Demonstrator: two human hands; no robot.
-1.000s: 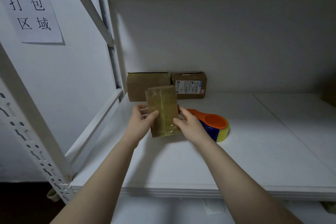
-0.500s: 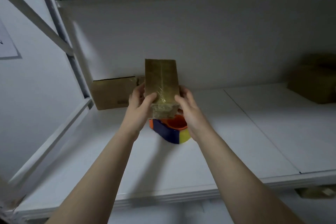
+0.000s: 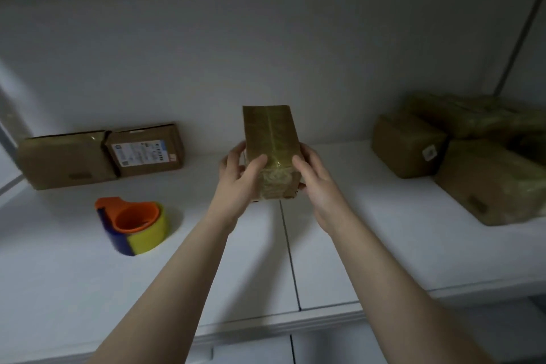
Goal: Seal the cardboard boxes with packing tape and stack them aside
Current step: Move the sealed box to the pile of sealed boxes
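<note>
We are gripping the tape-wrapped brown cardboard box (image 3: 270, 139) upright between our left hand (image 3: 239, 179) and right hand (image 3: 317, 182), above the white shelf (image 3: 369, 239); the orange-and-yellow tape dispenser (image 3: 134, 226) is sitting left of our left hand.

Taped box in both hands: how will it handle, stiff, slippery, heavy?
Probably stiff: the taped box shows crisp edges between the left hand and right hand. Likely slick, as glossy tape wraps it. Seemingly light, held aloft by fingers alone.
</note>
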